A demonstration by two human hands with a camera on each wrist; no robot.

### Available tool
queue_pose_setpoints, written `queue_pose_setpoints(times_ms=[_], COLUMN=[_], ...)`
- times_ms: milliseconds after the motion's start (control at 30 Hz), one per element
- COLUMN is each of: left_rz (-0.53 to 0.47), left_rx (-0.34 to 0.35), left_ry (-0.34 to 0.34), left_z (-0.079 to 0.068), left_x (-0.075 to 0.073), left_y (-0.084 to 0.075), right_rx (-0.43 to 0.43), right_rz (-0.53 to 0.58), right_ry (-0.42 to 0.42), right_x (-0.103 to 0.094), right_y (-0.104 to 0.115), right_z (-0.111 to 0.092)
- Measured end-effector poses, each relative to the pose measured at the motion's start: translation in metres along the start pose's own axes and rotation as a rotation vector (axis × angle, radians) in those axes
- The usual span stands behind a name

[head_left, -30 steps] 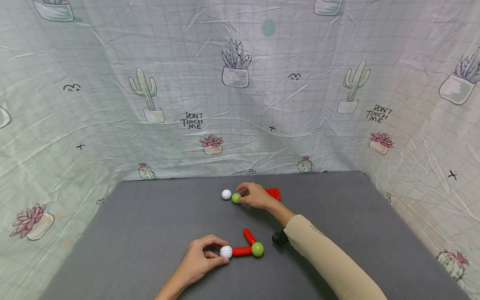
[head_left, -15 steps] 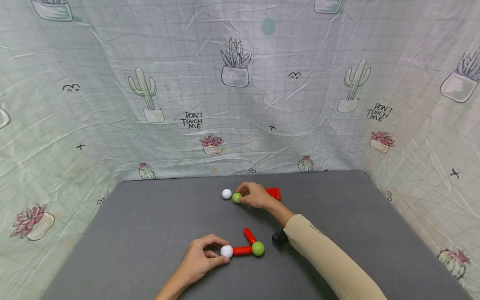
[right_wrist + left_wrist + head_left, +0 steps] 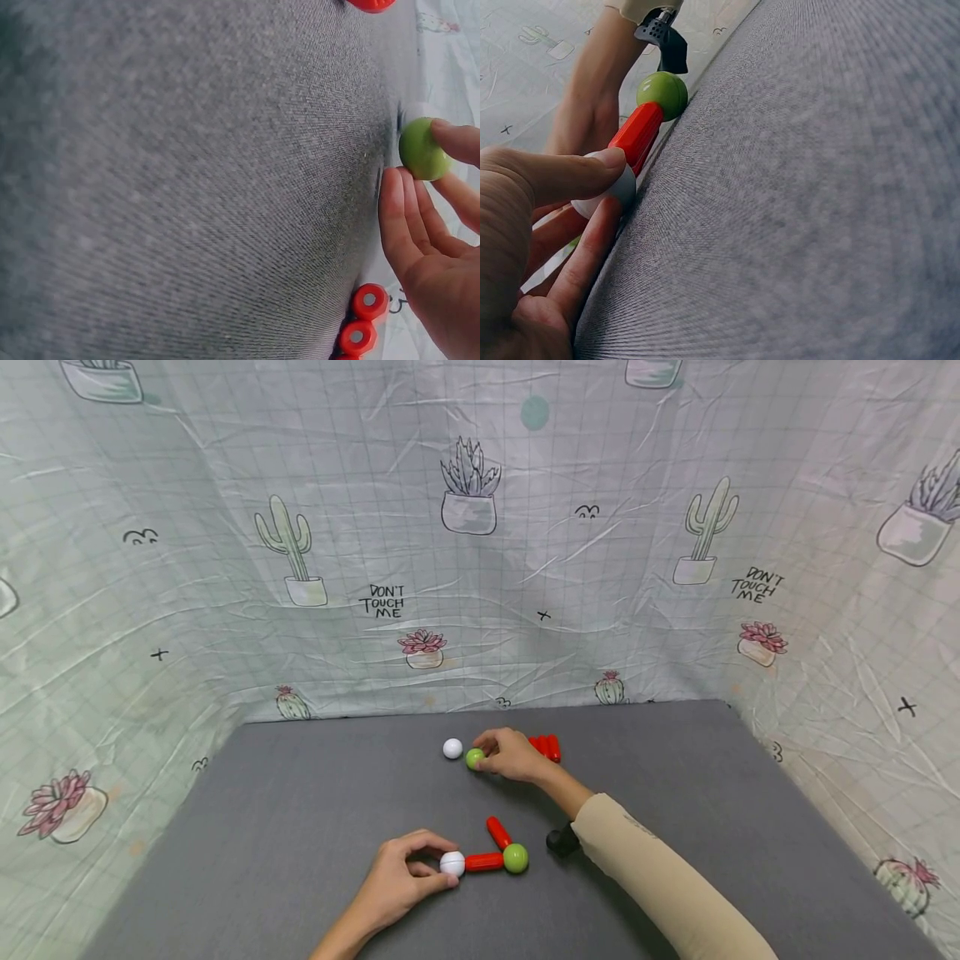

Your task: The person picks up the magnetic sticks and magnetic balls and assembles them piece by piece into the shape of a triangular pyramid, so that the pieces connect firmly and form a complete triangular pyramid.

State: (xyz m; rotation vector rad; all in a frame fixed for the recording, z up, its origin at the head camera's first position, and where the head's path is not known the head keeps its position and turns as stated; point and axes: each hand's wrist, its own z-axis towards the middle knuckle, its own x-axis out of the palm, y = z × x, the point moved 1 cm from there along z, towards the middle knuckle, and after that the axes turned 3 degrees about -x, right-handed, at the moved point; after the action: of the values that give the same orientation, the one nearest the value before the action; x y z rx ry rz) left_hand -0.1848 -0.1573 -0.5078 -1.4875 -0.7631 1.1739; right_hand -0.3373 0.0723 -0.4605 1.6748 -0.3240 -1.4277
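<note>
Landmark = green joint ball (image 3: 515, 858). Your L hand (image 3: 408, 877), left of it, pinches near white ball (image 3: 452, 864) btwn thumb + fingers; near rod (image 3: 484, 862) (red) spans from there to joint ball. Second rod (image 3: 498, 832), also red, slants off joint ball's far side. Your R hand (image 3: 510, 755), well beyond joint ball, pinches loose green ball (image 3: 476, 759), thumb vs. forefinger, others extended; can't tell if it's clear of surface (image 3: 360, 793). Far white ball (image 3: 452, 748): beyond joint ball, off left. Spare rods (image 3: 545, 747): beyond, slightly right. Step (my read): R picking up loose green ball, L steadying. Next prob. calls for firm pinch, straight lift, L kept still.
</note>
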Motion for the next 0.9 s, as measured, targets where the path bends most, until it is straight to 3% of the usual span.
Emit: queue_pose_setpoints(times_ms=[300,533,900], left_rz=[0.002,-0.001,0.004], left_rx=[0.036,0.052,0.017], left_ry=[0.000,-0.004,-0.004], left_z=[0.000,0.000,0.000], left_x=[0.001,0.001,0.000], left_y=[0.001,0.001,0.000], right_rx=[-0.019,-0.039,-0.070], right_rz=[0.012,0.086,0.078], right_ry=[0.032,0.072,0.106], right_x=[-0.001,-0.001,0.002], right_y=[0.001,0.005,0.011], right_z=[-0.010,-0.022,-0.042])
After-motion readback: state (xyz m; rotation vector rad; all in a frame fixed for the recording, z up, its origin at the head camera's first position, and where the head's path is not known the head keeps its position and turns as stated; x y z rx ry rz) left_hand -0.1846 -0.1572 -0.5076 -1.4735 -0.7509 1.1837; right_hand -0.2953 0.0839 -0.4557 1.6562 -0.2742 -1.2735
